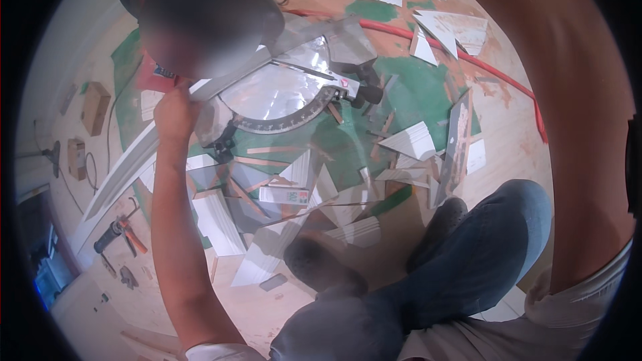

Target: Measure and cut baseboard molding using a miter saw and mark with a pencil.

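My left hand (175, 112) is closed on a long white moulding strip (124, 170), just left of a mitre saw. The strip runs from the lower left up across the saw's back edge. The saw's round metal table (277, 93) has a curved angle scale and a dark knob (368, 95) at its front. Above it, the dark round saw head (200, 17) is partly smeared, hiding the strip's far part. From the lower right my right arm (555, 93) reaches up past the top edge; its hand is out of view.
White moulding offcuts (408, 140) and thin wood strips lie around my feet on a green sheet (414, 93). A red hose (481, 63) crosses the floor at the right. A caulking gun (120, 234) and small cardboard boxes (95, 108) lie at the left.
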The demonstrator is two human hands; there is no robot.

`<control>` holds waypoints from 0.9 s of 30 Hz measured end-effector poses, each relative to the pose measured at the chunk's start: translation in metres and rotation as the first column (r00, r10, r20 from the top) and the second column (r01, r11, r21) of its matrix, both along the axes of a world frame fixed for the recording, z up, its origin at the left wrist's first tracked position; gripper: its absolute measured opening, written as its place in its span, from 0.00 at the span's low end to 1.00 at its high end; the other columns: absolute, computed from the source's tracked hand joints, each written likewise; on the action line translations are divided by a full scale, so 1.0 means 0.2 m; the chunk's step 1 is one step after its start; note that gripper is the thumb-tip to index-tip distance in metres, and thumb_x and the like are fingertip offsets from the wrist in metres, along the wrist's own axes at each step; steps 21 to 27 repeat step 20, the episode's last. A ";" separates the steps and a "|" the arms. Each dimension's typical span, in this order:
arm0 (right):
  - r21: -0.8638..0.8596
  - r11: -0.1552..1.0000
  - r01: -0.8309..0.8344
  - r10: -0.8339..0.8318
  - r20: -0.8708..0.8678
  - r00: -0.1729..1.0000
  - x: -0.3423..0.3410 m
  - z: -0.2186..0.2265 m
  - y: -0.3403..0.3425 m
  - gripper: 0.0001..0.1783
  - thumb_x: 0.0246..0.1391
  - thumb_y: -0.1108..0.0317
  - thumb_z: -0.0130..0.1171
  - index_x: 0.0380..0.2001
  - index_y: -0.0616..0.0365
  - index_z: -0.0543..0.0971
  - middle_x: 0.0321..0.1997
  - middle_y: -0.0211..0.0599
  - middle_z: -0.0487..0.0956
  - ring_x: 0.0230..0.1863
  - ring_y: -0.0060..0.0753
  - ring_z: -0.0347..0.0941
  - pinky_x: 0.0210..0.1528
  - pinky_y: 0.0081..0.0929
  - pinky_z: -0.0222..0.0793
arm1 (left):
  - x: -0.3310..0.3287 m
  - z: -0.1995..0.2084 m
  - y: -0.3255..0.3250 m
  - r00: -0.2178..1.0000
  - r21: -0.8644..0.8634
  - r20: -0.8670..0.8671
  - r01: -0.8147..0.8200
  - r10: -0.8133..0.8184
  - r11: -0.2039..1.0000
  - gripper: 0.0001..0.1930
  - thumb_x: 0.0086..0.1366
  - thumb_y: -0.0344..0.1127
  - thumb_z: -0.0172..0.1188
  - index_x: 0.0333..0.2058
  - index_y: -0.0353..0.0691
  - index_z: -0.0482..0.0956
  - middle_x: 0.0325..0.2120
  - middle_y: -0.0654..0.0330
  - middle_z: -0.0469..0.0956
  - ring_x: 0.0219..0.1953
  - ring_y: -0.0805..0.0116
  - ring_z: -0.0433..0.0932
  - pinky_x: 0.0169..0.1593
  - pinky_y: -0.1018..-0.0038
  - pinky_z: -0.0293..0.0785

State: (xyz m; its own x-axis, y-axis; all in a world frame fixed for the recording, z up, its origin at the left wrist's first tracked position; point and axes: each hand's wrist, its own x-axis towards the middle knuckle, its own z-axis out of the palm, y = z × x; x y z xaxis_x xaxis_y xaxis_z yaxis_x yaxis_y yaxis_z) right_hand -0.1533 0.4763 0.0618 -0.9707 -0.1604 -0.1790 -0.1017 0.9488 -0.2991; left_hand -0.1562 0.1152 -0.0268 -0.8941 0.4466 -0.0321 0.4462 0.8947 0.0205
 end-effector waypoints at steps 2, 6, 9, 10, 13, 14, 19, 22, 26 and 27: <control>0.005 1.000 -0.006 0.006 -0.004 1.000 -0.03 0.03 -0.02 0.32 0.62 0.41 0.56 0.60 0.51 0.79 0.51 0.54 0.83 0.52 0.43 0.81 0.60 0.44 0.72 | -0.01 0.00 -0.01 1.000 0.006 -0.004 0.023 -0.023 1.000 0.27 0.50 0.39 0.72 0.50 0.40 0.82 0.39 0.47 0.85 0.44 0.48 0.83 0.48 0.59 0.77; 0.014 0.999 -0.040 0.040 -0.025 0.999 -0.14 0.16 -0.10 0.32 0.62 0.41 0.56 0.60 0.50 0.79 0.51 0.54 0.83 0.52 0.43 0.81 0.60 0.44 0.72 | -0.03 0.01 -0.05 0.988 0.075 -0.007 0.157 -0.157 0.985 0.19 0.53 0.32 0.67 0.46 0.43 0.78 0.34 0.46 0.83 0.42 0.44 0.83 0.45 0.52 0.77; 0.025 0.998 -0.061 0.063 -0.067 0.996 -0.30 0.32 -0.18 0.32 0.62 0.41 0.57 0.60 0.50 0.79 0.51 0.54 0.83 0.52 0.43 0.81 0.60 0.44 0.72 | -0.03 0.00 -0.10 0.983 0.109 -0.026 0.185 -0.183 0.977 0.18 0.55 0.29 0.65 0.46 0.42 0.76 0.35 0.46 0.83 0.43 0.43 0.82 0.45 0.51 0.77; 0.027 0.997 -0.070 0.072 -0.088 0.993 -0.37 0.38 -0.22 0.32 0.62 0.41 0.57 0.60 0.50 0.79 0.51 0.54 0.83 0.52 0.43 0.81 0.61 0.44 0.72 | -0.03 0.00 -0.12 0.975 0.151 -0.042 0.221 -0.217 0.964 0.16 0.57 0.29 0.63 0.45 0.41 0.76 0.35 0.45 0.83 0.42 0.43 0.82 0.45 0.51 0.76; 0.033 0.995 -0.096 0.100 -0.175 0.979 -0.59 0.62 -0.35 0.32 0.61 0.41 0.57 0.61 0.50 0.78 0.51 0.54 0.83 0.52 0.43 0.81 0.61 0.44 0.72 | -0.02 0.01 -0.14 0.981 0.004 0.043 0.189 -0.188 0.982 0.26 0.53 0.27 0.66 0.53 0.41 0.76 0.39 0.46 0.83 0.44 0.45 0.82 0.47 0.55 0.77; 0.035 0.994 -0.099 0.105 -0.204 0.973 -0.65 0.69 -0.39 0.32 0.61 0.41 0.57 0.61 0.50 0.78 0.51 0.54 0.83 0.52 0.43 0.81 0.61 0.44 0.72 | -0.01 0.03 -0.16 0.983 0.013 0.028 0.184 -0.184 0.983 0.26 0.53 0.27 0.66 0.53 0.41 0.76 0.39 0.46 0.83 0.44 0.45 0.82 0.47 0.55 0.77; 0.067 0.994 -0.092 0.110 -0.360 0.927 -0.83 0.97 -0.55 0.33 0.61 0.40 0.57 0.61 0.49 0.78 0.51 0.54 0.83 0.53 0.43 0.81 0.62 0.45 0.71 | 0.19 0.19 -0.24 0.984 0.029 0.049 0.172 -0.173 0.985 0.20 0.57 0.28 0.61 0.50 0.41 0.77 0.36 0.44 0.84 0.43 0.46 0.84 0.47 0.54 0.77; 0.099 0.994 -0.039 0.078 -0.424 0.902 -0.83 0.96 -0.55 0.34 0.58 0.38 0.60 0.62 0.44 0.78 0.55 0.55 0.82 0.56 0.45 0.79 0.66 0.43 0.68 | 0.24 0.24 -0.26 0.983 0.044 0.058 0.174 -0.177 0.984 0.14 0.61 0.29 0.57 0.47 0.41 0.77 0.38 0.41 0.83 0.45 0.45 0.83 0.49 0.54 0.78; 0.099 0.994 -0.039 0.078 -0.424 0.902 -0.83 0.96 -0.55 0.34 0.58 0.38 0.60 0.62 0.44 0.78 0.55 0.55 0.82 0.56 0.45 0.79 0.66 0.43 0.68 | 0.24 0.24 -0.26 0.983 0.044 0.058 0.174 -0.177 0.984 0.14 0.61 0.29 0.57 0.47 0.41 0.77 0.38 0.41 0.83 0.45 0.45 0.83 0.49 0.54 0.78; 0.099 0.994 -0.039 0.078 -0.424 0.902 -0.83 0.96 -0.55 0.34 0.58 0.38 0.60 0.62 0.44 0.78 0.55 0.55 0.82 0.56 0.45 0.79 0.66 0.43 0.68 | 0.24 0.24 -0.26 0.983 0.044 0.058 0.174 -0.177 0.984 0.14 0.61 0.29 0.57 0.47 0.41 0.77 0.38 0.41 0.83 0.45 0.45 0.83 0.49 0.54 0.78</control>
